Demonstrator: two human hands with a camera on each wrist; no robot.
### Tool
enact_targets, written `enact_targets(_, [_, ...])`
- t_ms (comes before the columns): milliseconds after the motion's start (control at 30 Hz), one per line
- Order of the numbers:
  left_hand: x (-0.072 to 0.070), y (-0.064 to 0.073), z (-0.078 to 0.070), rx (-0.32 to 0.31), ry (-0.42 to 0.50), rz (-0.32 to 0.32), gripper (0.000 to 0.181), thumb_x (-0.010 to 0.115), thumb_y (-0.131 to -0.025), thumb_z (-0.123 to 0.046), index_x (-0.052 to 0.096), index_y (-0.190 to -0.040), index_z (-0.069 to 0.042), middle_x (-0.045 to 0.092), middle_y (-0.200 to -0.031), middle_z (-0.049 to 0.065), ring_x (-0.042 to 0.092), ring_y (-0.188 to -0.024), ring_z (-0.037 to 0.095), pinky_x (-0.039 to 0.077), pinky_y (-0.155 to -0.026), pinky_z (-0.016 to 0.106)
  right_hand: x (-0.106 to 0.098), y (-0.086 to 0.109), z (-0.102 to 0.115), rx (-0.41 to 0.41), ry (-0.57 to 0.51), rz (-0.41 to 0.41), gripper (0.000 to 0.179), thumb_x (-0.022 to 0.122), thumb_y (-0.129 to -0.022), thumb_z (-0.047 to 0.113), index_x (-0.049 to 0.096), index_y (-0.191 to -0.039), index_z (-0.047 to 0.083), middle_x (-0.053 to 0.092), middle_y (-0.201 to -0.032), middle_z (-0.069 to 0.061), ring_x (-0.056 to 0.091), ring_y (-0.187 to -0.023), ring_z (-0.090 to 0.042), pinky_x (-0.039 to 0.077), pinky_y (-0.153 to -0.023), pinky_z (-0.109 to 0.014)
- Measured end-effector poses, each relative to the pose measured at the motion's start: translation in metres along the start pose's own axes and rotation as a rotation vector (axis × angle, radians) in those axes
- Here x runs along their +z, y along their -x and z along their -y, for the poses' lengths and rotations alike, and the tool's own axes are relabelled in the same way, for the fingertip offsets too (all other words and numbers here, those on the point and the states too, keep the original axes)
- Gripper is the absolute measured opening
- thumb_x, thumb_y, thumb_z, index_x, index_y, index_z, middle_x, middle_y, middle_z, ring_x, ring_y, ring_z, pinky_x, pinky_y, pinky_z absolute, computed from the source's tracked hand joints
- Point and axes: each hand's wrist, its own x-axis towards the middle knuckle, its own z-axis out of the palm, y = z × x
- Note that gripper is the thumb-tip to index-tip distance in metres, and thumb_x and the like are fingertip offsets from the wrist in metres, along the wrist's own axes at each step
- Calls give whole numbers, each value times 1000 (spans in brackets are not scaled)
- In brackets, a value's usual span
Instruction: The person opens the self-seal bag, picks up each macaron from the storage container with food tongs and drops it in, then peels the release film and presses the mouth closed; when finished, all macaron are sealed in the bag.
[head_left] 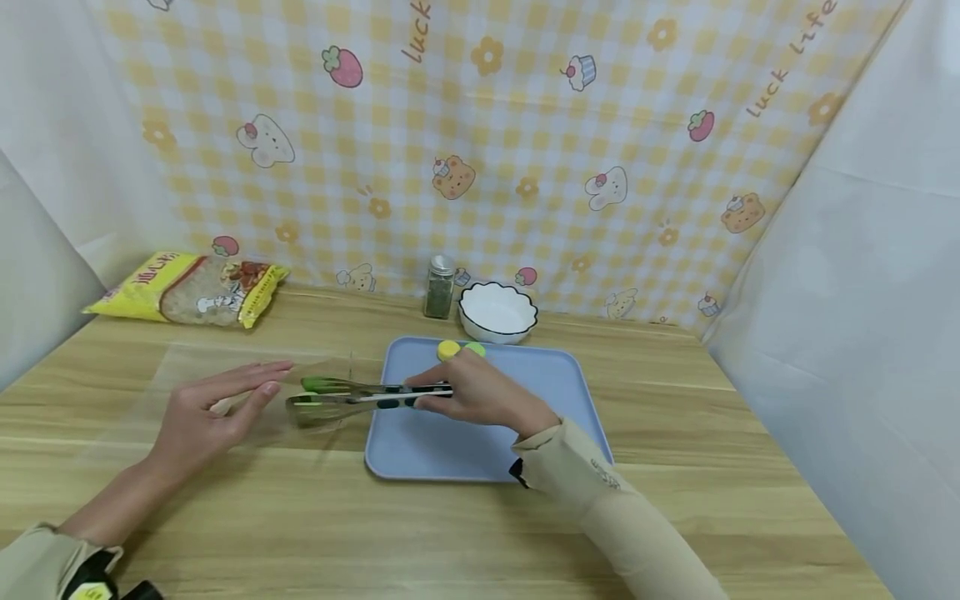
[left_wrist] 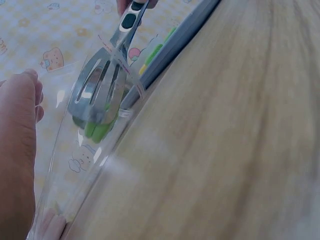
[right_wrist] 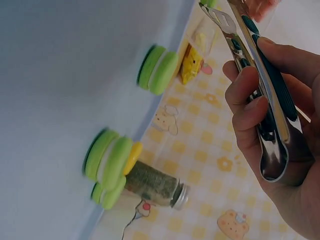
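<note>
My right hand (head_left: 483, 392) grips a pair of metal tongs (right_wrist: 272, 100) with dark green grip inserts. Their slotted heads reach left into a clear plastic bag (left_wrist: 62, 145), a green macaron (left_wrist: 97, 131) between them. My left hand (head_left: 206, 408) is at the bag, thumb and fingertips close together and pinching its film near the mouth. Yellow and green macarons (head_left: 448, 350) lie at the back of a blue tray (head_left: 442, 450). The right wrist view shows several green macarons (right_wrist: 107, 157) on it; my right hand hides part of this group in the head view.
A yellow food packet (head_left: 202, 290) lies at the back left of the wooden table (head_left: 300, 525). Behind the tray stand a glass spice jar (head_left: 438, 287) and a white scalloped bowl (head_left: 498, 312). A patterned curtain (head_left: 510, 125) closes off the back.
</note>
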Motion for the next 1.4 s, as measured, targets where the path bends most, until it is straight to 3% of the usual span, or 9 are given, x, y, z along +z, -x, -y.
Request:
enact_targets(367, [0, 0, 1, -10, -7, 10, 17, 66, -86, -6, 70, -96, 8, 67, -96, 22, 62, -101, 10, 45, -89, 17, 10, -28, 13, -30, 14, 2, 24, 63, -90, 16, 69, -111, 7, 68, -79, 1, 36, -45, -2, 30, -47, -14])
enact_targets(533, [1, 1, 2, -17, -9, 13, 17, 66, -85, -5, 70, -95, 8, 67, -97, 22, 62, -101, 9, 45, -88, 16, 14, -39, 17, -38, 87, -18, 24, 63, -90, 18, 69, -111, 8, 68, -80, 2, 38, -49, -2, 29, -49, -14])
enact_targets(667, [1, 2, 4, -19, -11, 14, 16, 67, -85, -4, 70, -95, 9, 67, -97, 22, 62, -102, 9, 45, -88, 16, 19, -46, 22, -5, 135, -22, 25, 63, -90, 20, 68, -113, 10, 63, -66, 4, 35, -46, -3, 26, -47, -13])
enact_targets(767, [1, 4, 7, -22, -14, 12, 16, 67, -85, -4, 70, -94, 8, 67, -97, 22, 61, -103, 10, 45, -90, 17, 23, -49, 26, 36, 154, -27, 27, 61, -92, 23, 67, -116, 12, 50, -53, 5, 29, -42, -4, 24, -44, -14])
enact_targets(833, [1, 6, 8, -24, -24, 10, 16, 68, -84, -5, 71, -94, 7, 67, -97, 21, 61, -103, 9, 44, -91, 18, 25, -51, 28, 61, 168, -25, 28, 60, -93, 25, 66, -118, 13, 49, -52, 6, 27, -42, -4, 23, -45, -15])
enact_targets(967, [1, 6, 8, -22, -31, 4, 17, 67, -85, -8, 71, -94, 7, 68, -96, 20, 61, -103, 9, 44, -91, 18, 30, -57, 32, 82, 191, -16, 29, 60, -93, 26, 66, -119, 15, 66, -75, 6, 32, -45, -3, 25, -47, -14])
enact_targets(1067, [1, 4, 5, -18, -28, -2, 18, 67, -86, -8, 71, -94, 7, 68, -96, 20, 62, -102, 8, 45, -90, 17, 33, -60, 35, 94, 189, -3, 28, 61, -92, 25, 66, -118, 15, 70, -93, 4, 37, -48, -3, 28, -47, -13])
enact_targets(1400, [2, 2, 1, -15, -34, -13, 18, 67, -85, -8, 71, -93, 7, 68, -95, 20, 61, -102, 8, 45, -88, 15, 36, -59, 38, 85, 207, 20, 27, 59, -93, 23, 65, -118, 14, 68, -95, 4, 45, -53, -1, 33, -50, -13])
